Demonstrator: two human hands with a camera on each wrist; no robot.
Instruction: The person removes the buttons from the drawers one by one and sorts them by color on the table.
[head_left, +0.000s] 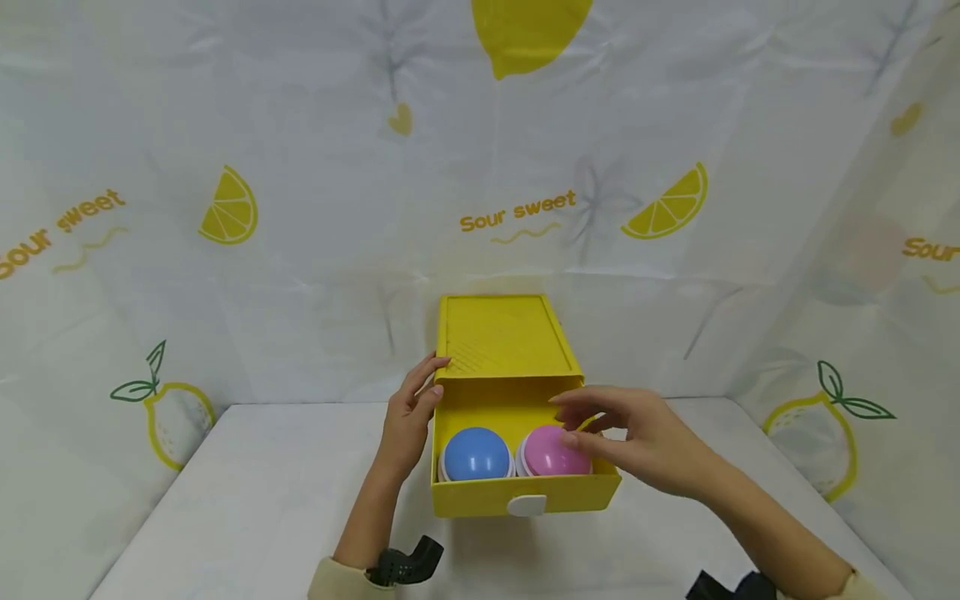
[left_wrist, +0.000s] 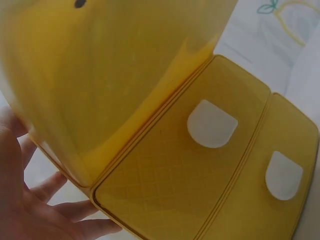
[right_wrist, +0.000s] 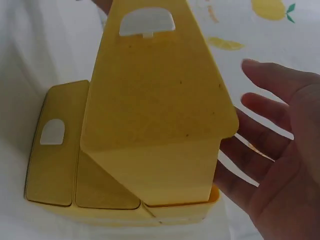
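Note:
A yellow drawer box (head_left: 506, 333) stands on the white table, its top drawer (head_left: 480, 498) pulled out toward me. Inside the drawer sit a blue ball (head_left: 477, 454) and, to its right, a pink ball (head_left: 557, 451), both with white rims. My left hand (head_left: 405, 425) rests against the box's left side, fingers extended. Over the drawer's right edge reaches my right hand (head_left: 637, 433), fingers loosely bent and thumb in front of the pink ball; whether it touches the ball I cannot tell. In the right wrist view, this hand's fingers (right_wrist: 255, 155) are spread beside the drawer.
Below the pulled-out drawer, two closed drawers with white knobs (left_wrist: 212, 124) show in the left wrist view. A white lemon-print sheet (head_left: 337, 208) hangs behind and at both sides. White table surface (head_left: 277, 500) extends left and right of the box.

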